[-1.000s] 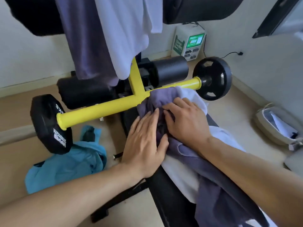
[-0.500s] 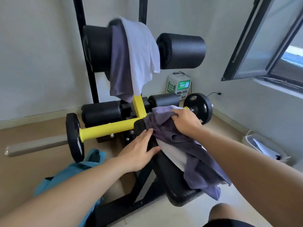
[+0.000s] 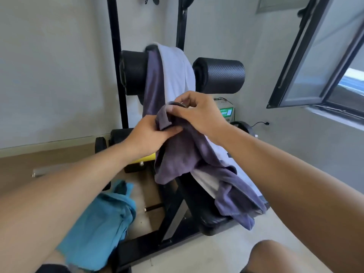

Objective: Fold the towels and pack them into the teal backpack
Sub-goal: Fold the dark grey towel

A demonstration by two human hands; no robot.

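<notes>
A purple towel (image 3: 187,154) is lifted off the black bench pad (image 3: 197,203), its lower end still trailing over the pad. My left hand (image 3: 151,136) grips its upper edge from the left, and my right hand (image 3: 197,113) pinches the same bunched edge from the right. A white towel (image 3: 204,180) lies on the pad beneath it. Another purple towel (image 3: 152,89) and another white towel (image 3: 175,75) hang over the upper black foam roller (image 3: 134,73). The teal backpack (image 3: 100,229) lies slumped on the floor at lower left.
The black gym machine frame (image 3: 116,66) rises behind, with a yellow bar (image 3: 143,159) and a weight plate (image 3: 244,127). An open window (image 3: 315,62) swings in at right. A small green-screened box (image 3: 226,112) stands by the wall. My knee (image 3: 275,257) shows at the bottom.
Both hands have risen with the purple towel, lifting its upper end off the bench pad. My left hand left the pad and took hold of the towel's edge. The view tilted upward.
</notes>
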